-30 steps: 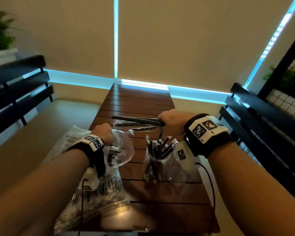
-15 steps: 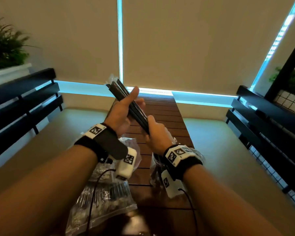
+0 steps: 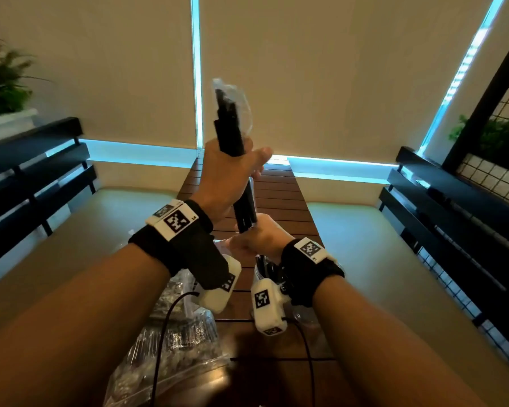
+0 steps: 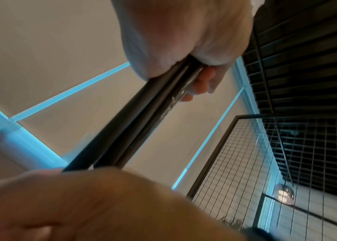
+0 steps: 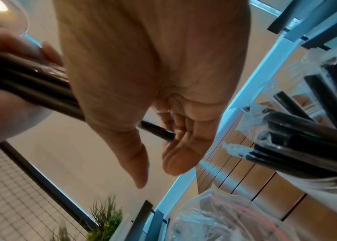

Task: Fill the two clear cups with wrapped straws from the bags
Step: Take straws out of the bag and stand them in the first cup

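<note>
Black straws, head view: the straws (image 3: 230, 133) stand nearly upright in the air above the table (image 3: 279, 198), gathered as one bundle, clear wrap ends poking out on top.
Left hand, head view: the left hand (image 3: 224, 174) curls round the middle of the bundle, likely to keep it together while it is squared up.
Right hand, head view: the right hand (image 3: 262, 239) sits at the bundle's lower end, just above the cup (image 3: 262, 270), probably to level the tips so they drop in together.
Cup, head view: it stands on the table under the right wrist and already holds dark straws; I cannot make out a second cup here.
Bag, head view: the bag (image 3: 171, 342) lies at the table's near left, below the left forearm, within easy reach for another handful.
Left wrist view: the straws (image 4: 134, 120) run from the left palm (image 4: 105, 205) to the right hand (image 4: 184, 37), both hands clamping them.
Right wrist view: the right hand (image 5: 153, 73) has its fingers curled loosely about the straw ends (image 5: 157, 130), thumb held straight; how firm the hold is, blur makes hard to say.
Cup, right wrist view: the cup (image 5: 318, 181) sits off to the right, full of wrapped straws, with the bag (image 5: 225, 218) below it.
</note>
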Action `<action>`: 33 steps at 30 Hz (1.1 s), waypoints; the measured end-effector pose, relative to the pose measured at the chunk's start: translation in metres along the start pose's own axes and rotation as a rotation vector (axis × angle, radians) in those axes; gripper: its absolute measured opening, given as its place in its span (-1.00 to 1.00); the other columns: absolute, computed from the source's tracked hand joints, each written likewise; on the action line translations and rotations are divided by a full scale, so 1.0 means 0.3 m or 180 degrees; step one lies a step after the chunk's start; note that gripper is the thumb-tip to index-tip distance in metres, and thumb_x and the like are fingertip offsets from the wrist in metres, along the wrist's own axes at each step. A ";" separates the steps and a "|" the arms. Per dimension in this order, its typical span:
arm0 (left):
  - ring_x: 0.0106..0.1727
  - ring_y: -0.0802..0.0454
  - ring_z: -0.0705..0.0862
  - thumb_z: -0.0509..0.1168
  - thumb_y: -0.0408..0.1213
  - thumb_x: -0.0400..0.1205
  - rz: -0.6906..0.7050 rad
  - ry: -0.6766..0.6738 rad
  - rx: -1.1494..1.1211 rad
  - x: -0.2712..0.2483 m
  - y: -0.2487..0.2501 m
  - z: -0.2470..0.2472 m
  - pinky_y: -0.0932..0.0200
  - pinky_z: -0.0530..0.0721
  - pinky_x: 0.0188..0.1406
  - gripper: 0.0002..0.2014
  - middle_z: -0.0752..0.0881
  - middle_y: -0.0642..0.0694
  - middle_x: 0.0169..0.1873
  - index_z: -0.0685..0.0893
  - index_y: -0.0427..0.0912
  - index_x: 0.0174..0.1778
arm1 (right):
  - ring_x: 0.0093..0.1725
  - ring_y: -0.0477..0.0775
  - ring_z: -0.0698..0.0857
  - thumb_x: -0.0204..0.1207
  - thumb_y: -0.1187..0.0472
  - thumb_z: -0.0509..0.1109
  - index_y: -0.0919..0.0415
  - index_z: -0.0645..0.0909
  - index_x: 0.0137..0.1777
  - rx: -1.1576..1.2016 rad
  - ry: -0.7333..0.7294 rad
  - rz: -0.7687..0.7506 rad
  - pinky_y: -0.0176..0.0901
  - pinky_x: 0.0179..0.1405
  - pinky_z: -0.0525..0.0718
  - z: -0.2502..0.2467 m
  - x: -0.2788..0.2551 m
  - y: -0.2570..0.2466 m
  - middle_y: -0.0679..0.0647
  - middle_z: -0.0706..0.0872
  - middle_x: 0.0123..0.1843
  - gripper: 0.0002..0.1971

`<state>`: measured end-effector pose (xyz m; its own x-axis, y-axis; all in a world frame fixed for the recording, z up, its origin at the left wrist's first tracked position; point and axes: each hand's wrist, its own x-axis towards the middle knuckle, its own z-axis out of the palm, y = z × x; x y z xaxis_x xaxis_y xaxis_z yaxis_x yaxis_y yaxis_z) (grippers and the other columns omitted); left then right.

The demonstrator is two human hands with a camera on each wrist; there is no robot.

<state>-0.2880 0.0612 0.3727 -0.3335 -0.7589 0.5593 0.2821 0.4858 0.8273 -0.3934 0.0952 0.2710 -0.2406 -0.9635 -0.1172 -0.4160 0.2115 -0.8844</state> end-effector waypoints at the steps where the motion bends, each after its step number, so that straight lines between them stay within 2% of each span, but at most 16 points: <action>1: -0.46 -0.01 0.64 0.50 -0.42 0.50 0.0015 -0.0086 0.0152 -0.008 -0.004 0.008 0.05 0.71 -0.27 -0.74 0.53 -0.19 -0.49 0.51 -0.32 -0.33 | -0.31 0.08 0.67 0.27 0.21 0.64 0.13 0.54 -0.30 0.0008 0.0018 -0.0008 -0.05 -0.27 0.68 -0.003 0.005 -0.004 0.09 0.65 -0.32 -0.73; 4: -0.41 -0.04 0.70 0.54 -0.35 0.48 -0.0192 -0.0322 0.0384 -0.049 -0.051 0.041 0.01 0.72 -0.25 -0.69 0.57 -0.16 -0.49 0.51 -0.36 -0.34 | -0.34 0.10 0.61 0.24 0.18 0.60 0.17 0.60 -0.28 -0.0309 0.0310 0.0013 0.05 -0.27 0.68 -0.012 0.020 -0.019 0.10 0.64 -0.34 -0.79; 6: -0.42 -0.03 0.69 0.52 -0.32 0.50 -0.0277 -0.0350 0.0436 -0.070 -0.087 0.061 -0.01 0.73 -0.25 -0.67 0.60 -0.20 -0.49 0.52 -0.45 -0.32 | -0.28 0.10 0.66 0.24 0.12 0.58 0.19 0.64 -0.12 -0.0713 0.0249 0.0022 0.13 -0.18 0.76 -0.026 0.013 -0.016 0.13 0.70 -0.24 -0.73; 7: -0.43 -0.03 0.67 0.50 -0.32 0.52 -0.0312 -0.0320 0.0413 -0.070 -0.102 0.067 -0.02 0.72 -0.25 -0.68 0.61 -0.22 -0.49 0.53 -0.43 -0.33 | -0.18 0.08 0.69 0.27 0.11 0.58 0.17 0.63 -0.01 -0.0942 0.0203 0.0049 0.07 -0.17 0.76 -0.039 -0.002 -0.008 0.10 0.72 -0.14 -0.67; 9: -0.41 -0.06 0.65 0.47 -0.34 0.53 -0.0330 -0.0226 0.0338 -0.057 -0.121 0.069 -0.06 0.73 -0.21 -0.74 0.61 -0.22 -0.49 0.55 -0.31 -0.36 | -0.03 0.03 0.67 0.31 0.09 0.57 0.09 0.53 0.16 -0.1375 0.0305 -0.0038 -0.18 -0.21 0.63 -0.082 -0.040 0.006 0.01 0.68 0.02 -0.56; 11: -0.38 -0.07 0.64 0.46 -0.36 0.54 -0.0364 -0.0122 0.0357 -0.036 -0.144 0.059 -0.08 0.72 -0.19 -0.74 0.61 -0.18 -0.49 0.54 -0.22 -0.40 | 0.05 0.03 0.63 0.29 0.05 0.47 0.03 0.48 0.25 -0.1534 0.0687 -0.0202 -0.12 -0.08 0.65 -0.130 -0.086 0.020 0.00 0.64 0.11 -0.50; 13: -0.38 0.01 0.65 0.46 -0.36 0.54 -0.0449 0.0021 0.0459 -0.025 -0.188 0.045 0.03 0.69 -0.24 -0.73 0.61 -0.12 -0.49 0.52 -0.15 -0.41 | 0.17 0.09 0.59 0.22 0.06 0.39 0.00 0.47 0.32 -0.1568 0.1363 -0.0216 0.08 0.14 0.66 -0.171 -0.111 0.051 0.04 0.61 0.21 -0.41; 14: -0.39 0.05 0.65 0.45 -0.37 0.54 -0.0491 0.0092 0.0510 -0.026 -0.215 0.038 0.08 0.68 -0.26 -0.73 0.60 -0.10 -0.48 0.52 -0.14 -0.39 | 0.24 0.14 0.56 0.24 0.08 0.40 -0.01 0.43 0.38 -0.1640 0.1536 -0.0094 0.12 0.20 0.63 -0.183 -0.118 0.071 0.08 0.57 0.27 -0.38; 15: -0.40 0.07 0.65 0.45 -0.37 0.55 -0.0531 0.0151 0.0530 -0.030 -0.247 0.034 0.09 0.68 -0.25 -0.74 0.60 -0.09 -0.47 0.51 -0.15 -0.37 | 0.30 0.20 0.52 0.27 0.10 0.42 -0.02 0.36 0.46 -0.1724 0.1517 0.0057 0.14 0.25 0.61 -0.189 -0.124 0.094 0.13 0.52 0.34 -0.32; 18: -0.38 0.08 0.66 0.46 -0.38 0.55 -0.0689 0.0178 0.0442 -0.061 -0.330 0.044 -0.05 0.72 -0.14 -0.73 0.60 0.02 -0.49 0.51 -0.14 -0.38 | 0.42 0.36 0.44 0.27 0.10 0.50 -0.01 0.03 0.66 -0.1771 0.0748 0.0531 0.22 0.36 0.55 -0.183 -0.139 0.155 0.28 0.33 0.51 -0.01; 21: -0.37 0.11 0.66 0.46 -0.38 0.56 -0.0722 0.0083 0.0378 -0.090 -0.381 0.082 -0.05 0.74 -0.13 -0.71 0.58 0.10 -0.53 0.50 -0.16 -0.40 | 0.54 0.38 0.35 0.23 -0.02 0.69 -0.06 -0.23 0.71 -0.1553 0.0311 0.0681 0.21 0.47 0.45 -0.159 -0.141 0.190 0.29 0.22 0.60 0.28; 24: -0.36 0.10 0.65 0.46 -0.37 0.57 -0.0691 0.0046 0.0197 -0.093 -0.397 0.125 0.09 0.72 -0.19 -0.72 0.55 0.02 -0.49 0.49 -0.24 -0.36 | 0.58 0.34 0.31 0.14 -0.05 0.75 -0.06 -0.32 0.70 -0.1203 0.0426 0.0580 0.19 0.48 0.41 -0.110 -0.121 0.238 0.27 0.19 0.64 0.41; 27: -0.28 -0.04 0.64 0.47 -0.36 0.58 -0.0827 -0.0060 -0.0018 -0.100 -0.409 0.157 0.28 0.70 -0.27 -0.75 0.54 -0.22 -0.38 0.51 -0.27 -0.31 | 0.60 0.24 0.33 0.07 0.03 0.78 -0.12 -0.28 0.70 -0.0664 0.0852 0.0190 0.17 0.48 0.44 -0.043 -0.092 0.297 0.16 0.25 0.64 0.43; 28: -0.27 -0.09 0.60 0.47 -0.35 0.58 -0.0936 -0.0119 -0.0100 -0.108 -0.417 0.163 0.26 0.70 -0.26 -0.76 0.53 -0.22 -0.34 0.52 -0.26 -0.28 | 0.60 0.20 0.34 0.05 0.04 0.78 -0.14 -0.25 0.69 -0.0541 0.0969 0.0081 0.19 0.49 0.45 -0.022 -0.084 0.311 0.13 0.27 0.64 0.41; 30: -0.26 -0.10 0.57 0.47 -0.33 0.57 -0.1228 -0.0302 -0.0294 -0.130 -0.441 0.167 0.10 0.70 -0.17 -0.78 0.52 -0.20 -0.33 0.54 -0.24 -0.25 | 0.57 0.16 0.37 0.05 0.07 0.77 -0.19 -0.17 0.67 -0.0428 0.1146 -0.0103 0.21 0.47 0.48 0.003 -0.071 0.330 0.09 0.31 0.62 0.36; 33: -0.18 -0.10 0.74 0.46 -0.32 0.59 -0.1599 -0.0671 -0.0296 -0.173 -0.500 0.154 0.03 0.73 -0.08 -0.80 0.67 -0.24 -0.28 0.61 -0.36 -0.20 | 0.47 0.14 0.51 0.05 0.10 0.75 -0.24 -0.07 0.62 -0.0368 0.1229 -0.0259 0.15 0.36 0.61 0.009 -0.046 0.349 0.06 0.40 0.53 0.27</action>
<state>-0.3545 0.0476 0.2220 -0.6177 -0.7796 0.1032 0.1169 0.0388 0.9924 -0.4313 0.1301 0.1788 -0.5052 -0.8501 0.1487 -0.5379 0.1755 -0.8246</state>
